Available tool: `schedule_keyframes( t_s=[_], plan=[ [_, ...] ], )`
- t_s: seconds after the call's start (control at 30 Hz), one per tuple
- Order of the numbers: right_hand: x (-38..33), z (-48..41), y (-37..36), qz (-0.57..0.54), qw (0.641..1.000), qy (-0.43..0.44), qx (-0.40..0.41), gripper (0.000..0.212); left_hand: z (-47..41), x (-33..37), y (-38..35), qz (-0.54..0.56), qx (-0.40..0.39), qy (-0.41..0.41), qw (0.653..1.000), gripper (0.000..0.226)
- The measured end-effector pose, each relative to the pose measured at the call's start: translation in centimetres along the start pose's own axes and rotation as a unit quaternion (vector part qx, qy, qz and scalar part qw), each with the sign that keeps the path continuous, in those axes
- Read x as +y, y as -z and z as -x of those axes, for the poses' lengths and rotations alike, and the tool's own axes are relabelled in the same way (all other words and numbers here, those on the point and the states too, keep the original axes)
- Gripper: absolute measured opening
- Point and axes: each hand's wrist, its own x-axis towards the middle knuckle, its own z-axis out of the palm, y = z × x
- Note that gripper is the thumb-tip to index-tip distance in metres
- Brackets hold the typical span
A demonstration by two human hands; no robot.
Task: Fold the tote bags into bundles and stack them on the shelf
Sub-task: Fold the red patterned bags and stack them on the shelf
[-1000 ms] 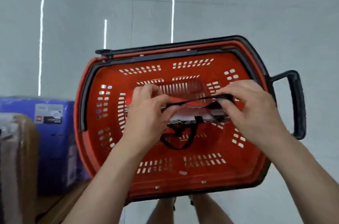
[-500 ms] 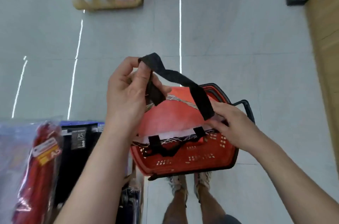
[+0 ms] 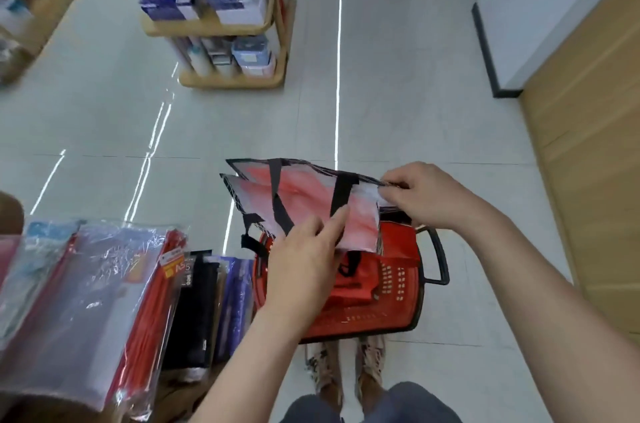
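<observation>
A red and white tote bag with black trim and black straps is held flat in the air above a red shopping basket on the floor. My right hand pinches the bag's right edge. My left hand grips its lower edge, fingers lying over the fabric beside a black strap. Another red tote bag lies inside the basket.
Packaged goods in clear plastic and dark packs fill a shelf at the lower left. A wooden display shelf with boxed items stands across the aisle. A wooden wall panel runs along the right. My feet are below the basket.
The bag came up out of the basket and is now spread flat between both hands. My hands went from its black strap to its edges. The view tilted up to show the aisle.
</observation>
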Motion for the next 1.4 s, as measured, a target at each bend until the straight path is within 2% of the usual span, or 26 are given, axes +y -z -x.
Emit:
schedule_keyframes(
  t_s=[0.07, 0.1, 0.17, 0.23, 0.27, 0.33, 0.4, 0.47, 0.5, 0.6, 0.67, 0.7, 0.73, 0.8, 0.83, 0.87, 0.93, 0.97, 1.03, 1.07, 1.1, 1.17, 1.23, 1.3, 1.4],
  plan=[
    [-0.9, 1.5, 1.5, -0.097, 0.995, -0.019, -0.027, 0.044, -0.2, -0.4, 1.1, 0.024, 0.055, -0.020, 0.998, 0.022],
    [-1.0, 2.3, 2.1, -0.159, 0.986, -0.028, -0.042, 0.049, -0.4, -0.4, 2.1, 0.028, 0.063, -0.026, 0.997, 0.013],
    [-0.8, 4.0, 2.9, -0.249, 0.964, -0.014, -0.096, 0.064, -0.9, 0.1, 4.4, 0.053, 0.105, -0.019, 0.993, 0.009],
    [-0.4, 5.3, 2.1, -0.244, 0.962, 0.021, -0.123, 0.066, -1.4, 0.5, 6.6, 0.079, 0.135, 0.009, 0.988, 0.016],
    [-0.1, 5.7, 1.0, -0.225, 0.970, 0.038, -0.089, 0.059, -1.7, 0.8, 7.6, 0.093, 0.138, 0.027, 0.986, 0.023],
    [0.3, 5.5, -1.0, -0.167, 0.982, 0.041, 0.084, 0.030, -2.2, 1.3, 9.1, 0.107, 0.141, 0.057, 0.983, 0.028],
    [0.0, 5.1, -1.5, -0.112, 0.969, 0.041, 0.217, 0.020, -2.0, 1.7, 10.2, 0.056, 0.166, 0.074, 0.982, 0.026],
    [0.1, 4.5, -0.8, -0.084, 0.963, 0.063, 0.249, 0.020, -0.6, 1.9, 11.1, -0.016, 0.208, 0.103, 0.973, 0.059],
    [0.3, 4.0, -0.1, -0.083, 0.960, 0.068, 0.258, 0.021, 0.6, 2.1, 11.3, -0.026, 0.244, 0.106, 0.964, 0.067],
    [1.0, 3.0, 1.9, -0.105, 0.954, 0.070, 0.274, 0.022, 6.0, 3.3, 10.3, -0.007, 0.311, 0.128, 0.942, 0.058],
    [1.4, 2.0, 2.5, -0.160, 0.950, 0.059, 0.260, 0.021, 9.5, 3.2, 8.8, 0.047, 0.276, 0.217, 0.935, 0.058],
    [1.4, 1.7, 2.5, -0.194, 0.947, 0.051, 0.250, 0.020, 11.2, 2.8, 7.6, 0.123, 0.235, 0.280, 0.923, 0.062],
    [1.2, 1.5, 2.4, -0.224, 0.945, 0.043, 0.236, 0.020, 12.7, 3.0, 7.1, 0.237, 0.185, 0.345, 0.889, 0.065],
    [0.6, 1.5, 1.5, -0.256, 0.944, 0.034, 0.206, 0.021, 15.0, 3.9, 6.0, 0.479, 0.130, 0.410, 0.766, 0.058],
    [0.0, 1.6, 1.0, -0.259, 0.947, 0.033, 0.187, 0.021, 15.9, 4.4, 5.8, 0.522, 0.155, 0.416, 0.728, 0.047],
    [-0.6, 1.7, 0.4, -0.259, 0.951, 0.035, 0.163, 0.021, 16.8, 4.8, 5.7, 0.517, 0.192, 0.418, 0.722, 0.036],
    [-1.5, 2.2, -0.8, -0.255, 0.962, 0.032, 0.097, 0.020, 18.9, 5.4, 6.4, 0.486, 0.245, 0.427, 0.723, 0.030],
    [-2.0, 2.6, -1.4, -0.249, 0.966, 0.028, 0.060, 0.025, 20.2, 5.5, 7.0, 0.505, 0.245, 0.419, 0.714, 0.031],
    [-2.6, 3.5, -1.9, -0.210, 0.978, 0.018, -0.008, 0.041, 23.4, 5.6, 8.5, 0.564, 0.191, 0.371, 0.713, 0.052],
    [-3.1, 4.0, -2.1, -0.181, 0.982, 0.021, -0.045, 0.042, 25.1, 6.0, 9.3, 0.564, 0.167, 0.353, 0.728, 0.062],
    [-3.5, 4.5, -2.2, -0.154, 0.984, 0.023, -0.090, 0.037, 26.8, 6.1, 9.7, 0.524, 0.149, 0.357, 0.758, 0.067],
    [-4.6, 5.8, -2.8, -0.101, 0.977, 0.028, -0.185, 0.018, 30.0, 6.6, 10.1, 0.420, 0.150, 0.374, 0.813, 0.069],
    [-5.7, 7.2, -3.8, -0.035, 0.969, 0.041, -0.243, 0.005, 33.0, 7.2, 10.5, 0.375, 0.147, 0.386, 0.830, 0.069],
    [-6.9, 9.1, -4.5, 0.015, 0.953, 0.070, -0.295, 0.012, 36.3, 7.9, 10.6, 0.336, 0.171, 0.413, 0.829, 0.061],
    [-9.4, 13.7, -5.6, 0.004, 0.918, 0.073, -0.391, 0.031, 41.6, 8.7, 10.8, 0.287, 0.278, 0.471, 0.786, 0.018]
  ],
)
